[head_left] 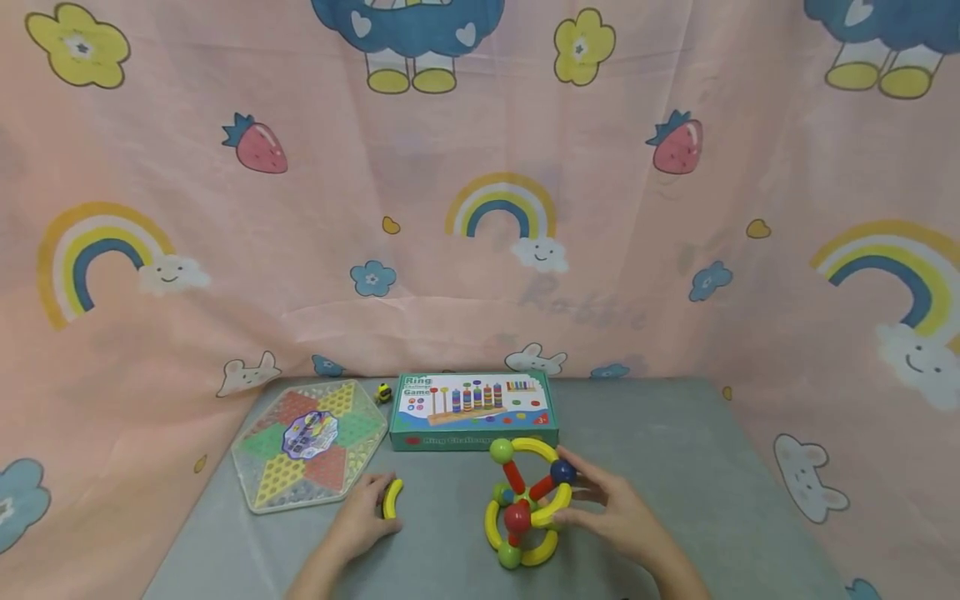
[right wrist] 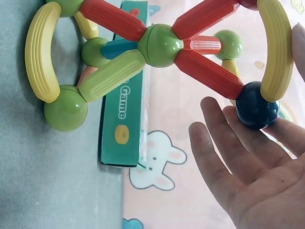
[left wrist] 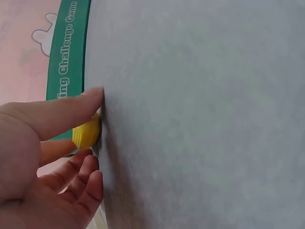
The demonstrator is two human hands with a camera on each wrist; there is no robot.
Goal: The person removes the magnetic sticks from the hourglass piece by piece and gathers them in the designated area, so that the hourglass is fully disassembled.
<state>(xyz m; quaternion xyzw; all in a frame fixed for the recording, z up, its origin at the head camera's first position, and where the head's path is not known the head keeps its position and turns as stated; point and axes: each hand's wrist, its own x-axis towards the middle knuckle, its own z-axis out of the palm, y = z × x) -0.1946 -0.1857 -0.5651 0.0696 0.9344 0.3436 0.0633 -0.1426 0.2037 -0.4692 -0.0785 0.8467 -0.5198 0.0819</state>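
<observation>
One yellow curved stick (head_left: 392, 500) pinched in your left hand (head_left: 363, 517), one ball-and-stick model (head_left: 517, 518) steadied by your right hand (head_left: 626, 512).
Your left thumb and fingers grip the stick, low and left of centre; whether it touches the table (head_left: 652, 433), I can't tell. Right of it, low in the picture, your right thumb sits against the model's yellow arc (head_left: 555, 506) and your forefinger at its blue ball (right wrist: 257, 107), the other fingers stretched and spread. You seem to be filling in the top ring, whose left side appears unbridged; the next move probably calls for bringing the stick rightward to that gap while your right hand braces the model. Behind, at centre, lies a green box (head_left: 474, 417); left, a game board (head_left: 310, 435).
</observation>
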